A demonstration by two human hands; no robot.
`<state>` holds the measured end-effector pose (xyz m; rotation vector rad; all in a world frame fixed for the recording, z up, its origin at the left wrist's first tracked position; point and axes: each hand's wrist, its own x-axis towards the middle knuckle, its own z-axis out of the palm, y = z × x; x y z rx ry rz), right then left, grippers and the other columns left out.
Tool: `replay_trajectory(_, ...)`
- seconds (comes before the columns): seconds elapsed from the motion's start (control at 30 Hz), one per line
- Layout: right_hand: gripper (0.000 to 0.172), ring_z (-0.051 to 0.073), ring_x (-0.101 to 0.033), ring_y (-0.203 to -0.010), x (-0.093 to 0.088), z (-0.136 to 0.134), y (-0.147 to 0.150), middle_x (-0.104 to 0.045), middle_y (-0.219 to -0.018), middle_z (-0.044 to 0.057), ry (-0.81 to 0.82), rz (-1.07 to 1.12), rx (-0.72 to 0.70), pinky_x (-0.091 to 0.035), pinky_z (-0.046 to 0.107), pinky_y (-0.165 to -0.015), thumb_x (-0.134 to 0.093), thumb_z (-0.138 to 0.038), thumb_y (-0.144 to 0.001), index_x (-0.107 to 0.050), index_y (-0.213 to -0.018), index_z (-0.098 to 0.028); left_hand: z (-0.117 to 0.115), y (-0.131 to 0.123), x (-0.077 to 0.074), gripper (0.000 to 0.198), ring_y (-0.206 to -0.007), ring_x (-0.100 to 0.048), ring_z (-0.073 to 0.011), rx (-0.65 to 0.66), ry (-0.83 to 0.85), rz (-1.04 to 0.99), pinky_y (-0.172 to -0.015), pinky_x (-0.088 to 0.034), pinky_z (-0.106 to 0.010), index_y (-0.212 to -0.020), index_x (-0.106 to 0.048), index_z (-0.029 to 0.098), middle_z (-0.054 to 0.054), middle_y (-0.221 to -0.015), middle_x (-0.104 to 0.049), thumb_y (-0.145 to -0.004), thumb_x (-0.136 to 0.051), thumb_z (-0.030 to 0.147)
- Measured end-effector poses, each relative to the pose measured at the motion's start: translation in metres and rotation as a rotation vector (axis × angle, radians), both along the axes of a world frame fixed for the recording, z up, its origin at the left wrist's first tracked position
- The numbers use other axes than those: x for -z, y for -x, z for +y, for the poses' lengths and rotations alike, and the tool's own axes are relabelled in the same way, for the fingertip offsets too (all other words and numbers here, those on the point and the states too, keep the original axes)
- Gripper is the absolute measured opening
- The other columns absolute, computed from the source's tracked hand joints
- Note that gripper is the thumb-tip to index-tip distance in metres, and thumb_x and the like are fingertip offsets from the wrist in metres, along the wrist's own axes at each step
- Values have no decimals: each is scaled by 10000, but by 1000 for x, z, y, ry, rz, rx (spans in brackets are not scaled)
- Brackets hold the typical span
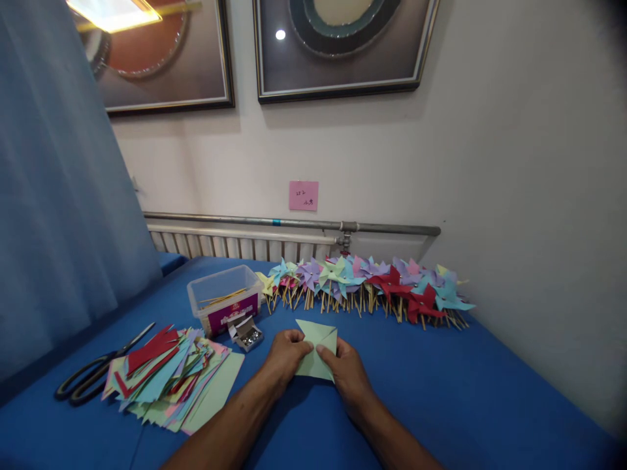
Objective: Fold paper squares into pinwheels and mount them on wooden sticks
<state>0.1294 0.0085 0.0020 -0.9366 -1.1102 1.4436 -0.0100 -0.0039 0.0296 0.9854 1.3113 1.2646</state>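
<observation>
A pale green paper square (318, 334) with slits cut in from its corners is held just above the blue table. My left hand (288, 356) grips its left edge, thumb on top and fingers behind. On the right edge my right hand (347, 369) pinches it the same way, the two thumbs close together near the middle. To the left lies a heap of coloured cut paper (171, 378), with black-handled scissors (100, 369) beside it. A small open box of shiny metal pins (248, 335) sits beyond my left hand.
A clear plastic tub (224, 297) with thin sticks stands behind the pin box. Many finished paper pinwheels (353, 281) on sticks lie along the back of the blue table (470, 391). A blue curtain (63, 183) hangs at left; a radiator (245, 247) and pipe run along the wall.
</observation>
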Motion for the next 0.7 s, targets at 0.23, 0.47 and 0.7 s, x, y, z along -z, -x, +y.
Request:
replay_trajectory(0.23,478,258,-742,-796,-3,-5,3,-806,-894,58,16,87,-27,-558,339,-720,-856,-445,-692,-734,-1075,-187,1,0,4,273,-419,-393,-93,3,14,-33,-451,-292,-234,-574,-512,204,54,-464,-491,-585,-778,262)
replay_trajectory(0.47,518,292,-748,-847,-16,-9,3,-793,-864,89,153,275,-129,-571,383,-745,-771,-611,-757,-719,-1024,-170,1,-1,6,251,-422,-378,-83,1,9,3,-450,-267,-229,-569,-506,195,54,-467,-472,-600,-752,229)
replay_trajectory(0.7,438,243,-721,-747,-12,-8,2,-756,-763,40,194,304,-102,-532,330,-675,-840,-568,-712,-668,-873,-199,2,-1,5,252,-426,-380,-80,13,39,46,-454,-277,-224,-575,-487,194,61,-473,-469,-626,-733,189)
